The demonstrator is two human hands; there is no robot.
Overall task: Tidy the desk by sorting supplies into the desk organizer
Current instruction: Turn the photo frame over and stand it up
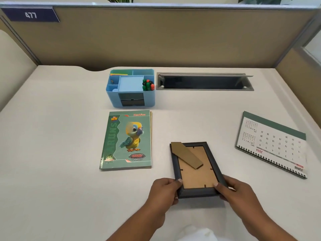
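Observation:
A dark picture frame lies back-up on the white desk, its brown cardboard stand folded across the upper left. My left hand grips the frame's near left corner, thumb on top. My right hand grips the near right corner the same way. The blue desk organizer stands at the back centre, holding coloured paper at its rear, green and red clips at its right, and small items in its left compartments. Two dark drawers show in its front.
A green notebook with a parrot cover lies left of the frame. A desk calendar lies flat at the right. An open grey cable tray is set into the desk behind. Partition walls enclose the desk.

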